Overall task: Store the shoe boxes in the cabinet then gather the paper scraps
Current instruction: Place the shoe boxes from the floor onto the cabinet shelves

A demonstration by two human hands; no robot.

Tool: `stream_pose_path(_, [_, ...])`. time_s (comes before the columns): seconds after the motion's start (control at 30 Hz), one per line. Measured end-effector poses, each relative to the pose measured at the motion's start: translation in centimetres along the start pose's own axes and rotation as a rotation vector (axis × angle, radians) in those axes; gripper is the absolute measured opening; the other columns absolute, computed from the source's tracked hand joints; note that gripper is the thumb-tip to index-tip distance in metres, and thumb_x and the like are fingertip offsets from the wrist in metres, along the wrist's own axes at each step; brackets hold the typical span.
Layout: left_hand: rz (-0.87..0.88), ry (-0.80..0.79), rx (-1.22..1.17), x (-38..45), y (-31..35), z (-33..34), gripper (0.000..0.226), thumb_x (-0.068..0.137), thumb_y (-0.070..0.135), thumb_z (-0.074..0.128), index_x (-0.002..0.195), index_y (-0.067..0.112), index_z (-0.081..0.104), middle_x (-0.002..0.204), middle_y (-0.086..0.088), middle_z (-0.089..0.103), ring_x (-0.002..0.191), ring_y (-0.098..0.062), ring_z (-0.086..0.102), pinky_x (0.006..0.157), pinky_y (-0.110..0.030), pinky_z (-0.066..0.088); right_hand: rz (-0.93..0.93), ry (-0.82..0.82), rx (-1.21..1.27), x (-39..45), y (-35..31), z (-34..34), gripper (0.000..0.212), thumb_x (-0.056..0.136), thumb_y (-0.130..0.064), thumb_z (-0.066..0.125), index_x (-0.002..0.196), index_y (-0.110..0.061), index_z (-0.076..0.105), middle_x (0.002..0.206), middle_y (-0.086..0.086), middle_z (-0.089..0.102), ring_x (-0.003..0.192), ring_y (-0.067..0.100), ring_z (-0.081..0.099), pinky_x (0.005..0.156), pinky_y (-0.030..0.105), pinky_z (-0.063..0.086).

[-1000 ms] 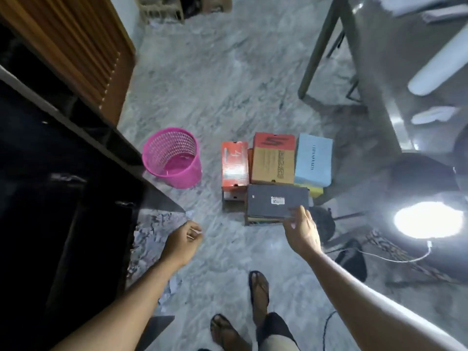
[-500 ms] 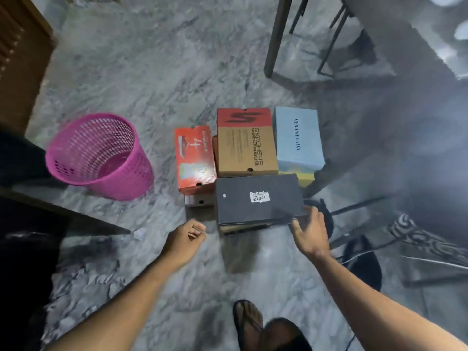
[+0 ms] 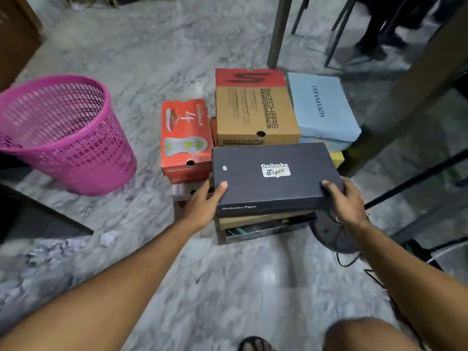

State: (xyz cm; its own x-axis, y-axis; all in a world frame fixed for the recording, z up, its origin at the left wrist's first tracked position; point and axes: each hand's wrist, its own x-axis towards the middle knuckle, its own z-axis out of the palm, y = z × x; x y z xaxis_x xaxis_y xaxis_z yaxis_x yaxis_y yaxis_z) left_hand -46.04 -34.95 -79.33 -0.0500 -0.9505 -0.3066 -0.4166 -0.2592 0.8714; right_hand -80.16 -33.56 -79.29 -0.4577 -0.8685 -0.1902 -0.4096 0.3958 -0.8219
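- A person's left hand (image 3: 205,207) and right hand (image 3: 347,203) clasp the two short ends of a matte black shoe box (image 3: 274,177), thumbs pressed onto the lid; each grip is closed on the box.
- The flat rectangular lid carries a white label reading "Onitsuka Tiger"; the same words run in small print along the front edge.
- The black box tops a stack on the grey marbled floor (image 3: 240,287), over a brown cardboard box (image 3: 263,220) and a darker one (image 3: 266,231) beneath.
- Behind stands a kraft-and-red box (image 3: 255,107) printed "SKECHERS PERFORMANCE", with a round finger hole in its front.
- To its left, a glossy red box (image 3: 186,138) shows a large "4" and a shoe-sole picture.
- To the right, a pale blue box (image 3: 321,107) bears lettering, blurred but seemingly "VERANEVADA", over a yellow one (image 3: 336,158).
- A pink plastic mesh basket (image 3: 63,133), round and tapering, stands left of the boxes.
- A crumpled white paper scrap (image 3: 108,238) lies on the floor near the left forearm.
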Motion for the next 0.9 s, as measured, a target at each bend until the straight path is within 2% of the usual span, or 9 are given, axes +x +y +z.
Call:
stream_pose_path(0.13, [0.024, 0.030, 0.011, -1.7, -1.2, -1.6, 0.050, 0.103, 0.054, 0.049, 0.150, 0.037, 0.048, 0.135, 0.014, 0.062, 0.121, -0.010, 0.058, 0.103, -0.028, 0.042, -0.104, 0.013, -0.059, -2.2, -1.4, 0.5, 0.034, 0.099, -0.034, 0.068, 0.126, -0.013, 0.065, 0.111, 0.001, 0.066, 0.104, 0.024, 0.064, 0.080, 0.028, 0.044])
stream_pose_path(0.23, [-0.014, 0.072, 0.059, -3.6, -2.9, -4.9, 0.043, 0.103, 0.056, 0.047, 0.143, 0.042, 0.053, 0.131, 0.015, 0.065, 0.119, -0.012, 0.061, 0.098, -0.028, 0.043, -0.195, -0.078, -0.086, -4.8, -3.6, 1.3, 0.024, 0.099, -0.028, 0.068, 0.118, -0.018, 0.060, 0.109, -0.001, 0.065, 0.085, 0.009, 0.062, 0.062, 0.010, 0.045])
stream_pose_path(0.3, [-0.036, 0.118, 0.063, -4.8, -4.3, -7.5, 0.043, 0.104, 0.053, 0.046, 0.146, 0.043, 0.050, 0.130, 0.017, 0.063, 0.116, -0.009, 0.059, 0.097, -0.027, 0.042, -0.266, -0.168, -0.116, -6.3, -4.7, 2.5, 0.028, 0.097, -0.032, 0.070, 0.121, -0.024, 0.056, 0.115, -0.001, 0.066, 0.090, 0.006, 0.064, 0.069, 0.014, 0.051])
stream_pose_path(0.4, [-0.064, 0.216, 0.038, -6.9, -6.6, -11.3, 0.041, 0.104, 0.047, 0.049, 0.145, 0.041, 0.051, 0.126, 0.021, 0.063, 0.118, -0.007, 0.058, 0.099, -0.025, 0.039, -0.358, -0.323, -0.169, -8.2, -6.2, 5.6, 0.041, 0.095, -0.044, 0.070, 0.129, -0.032, 0.051, 0.126, 0.000, 0.067, 0.106, 0.020, 0.069, 0.080, 0.042, 0.062])
stream_pose_path(0.47, [-0.084, 0.287, -0.001, -8.7, -8.3, -13.9, 0.045, 0.098, 0.055, 0.054, 0.141, 0.041, 0.056, 0.127, 0.023, 0.064, 0.123, -0.005, 0.058, 0.106, -0.027, 0.041, -0.388, -0.423, -0.188, -9.8, -7.3, 8.3, 0.049, 0.091, -0.050, 0.068, 0.130, -0.028, 0.048, 0.125, 0.001, 0.067, 0.105, 0.020, 0.070, 0.075, 0.034, 0.061])
stream_pose_path(0.57, [-0.147, 0.381, -0.036, -11.9, -11.4, -18.1, 0.054, 0.078, 0.074, 0.052, 0.129, 0.056, 0.059, 0.126, 0.023, 0.069, 0.124, -0.006, 0.062, 0.113, -0.037, 0.044, -0.463, -0.532, -0.226, -12.1, -8.9, 12.4, 0.057, 0.085, -0.055, 0.063, 0.129, -0.022, 0.048, 0.123, 0.002, 0.067, 0.099, 0.007, 0.068, 0.065, 0.018, 0.055])
stream_pose_path(0.63, [-0.174, 0.421, -0.060, -14.1, -13.5, -20.8, 0.054, 0.075, 0.079, 0.053, 0.125, 0.060, 0.059, 0.127, 0.023, 0.070, 0.124, -0.006, 0.063, 0.115, -0.039, 0.044, -0.520, -0.601, -0.231, -13.7, -10.0, 14.8, 0.054, 0.086, -0.055, 0.063, 0.128, -0.024, 0.048, 0.122, 0.000, 0.068, 0.097, 0.002, 0.067, 0.066, 0.020, 0.055])
stream_pose_path(0.77, [-0.234, 0.538, -0.054, -19.6, -16.2, -25.1, 0.065, 0.075, 0.081, 0.050, 0.132, 0.049, 0.059, 0.125, 0.021, 0.071, 0.120, -0.008, 0.065, 0.111, -0.041, 0.048, -0.625, -0.712, -0.236, -17.2, -11.5, 19.1, 0.052, 0.091, -0.062, 0.063, 0.133, -0.037, 0.044, 0.120, -0.008, 0.073, 0.092, 0.011, 0.072, 0.076, 0.040, 0.057])
stream_pose_path(0.9, [-0.269, 0.655, -0.039, -25.2, -18.5, -27.3, 0.061, 0.084, 0.071, 0.052, 0.139, 0.046, 0.054, 0.132, 0.024, 0.066, 0.127, -0.005, 0.059, 0.113, -0.032, 0.043, -0.662, -0.830, -0.213, -20.8, -12.4, 23.4, 0.060, 0.084, -0.071, 0.061, 0.124, -0.027, 0.050, 0.116, -0.012, 0.071, 0.097, -0.001, 0.070, 0.071, 0.024, 0.054])
